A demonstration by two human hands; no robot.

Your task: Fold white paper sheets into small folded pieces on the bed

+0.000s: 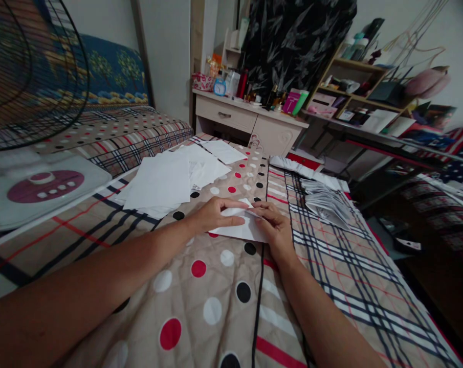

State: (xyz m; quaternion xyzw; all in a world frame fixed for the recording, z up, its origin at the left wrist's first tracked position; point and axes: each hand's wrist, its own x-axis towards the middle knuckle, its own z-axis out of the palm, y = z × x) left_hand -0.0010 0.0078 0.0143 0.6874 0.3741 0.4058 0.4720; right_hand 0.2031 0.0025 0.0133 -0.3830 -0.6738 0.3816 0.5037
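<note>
A white sheet of paper [239,231], partly folded, lies on the dotted bedspread before me. My left hand [219,213] rests on its left side, with index finger and thumb stretched over the paper and touching it. At the right, my right hand [272,221] grips the sheet's edge, its fingers bent around a raised fold. The fingertips of both hands come close together at the top of the sheet. Beyond my left hand is a loose pile of white sheets [162,179]. To the right lies a stack of folded papers [325,202].
A fan [43,179] stands at the left edge. A long white packet [308,169] lies behind the folded stack. Past the bed are a dresser [231,116] with bottles and a small clock [219,86], and a crowded shelf [354,97].
</note>
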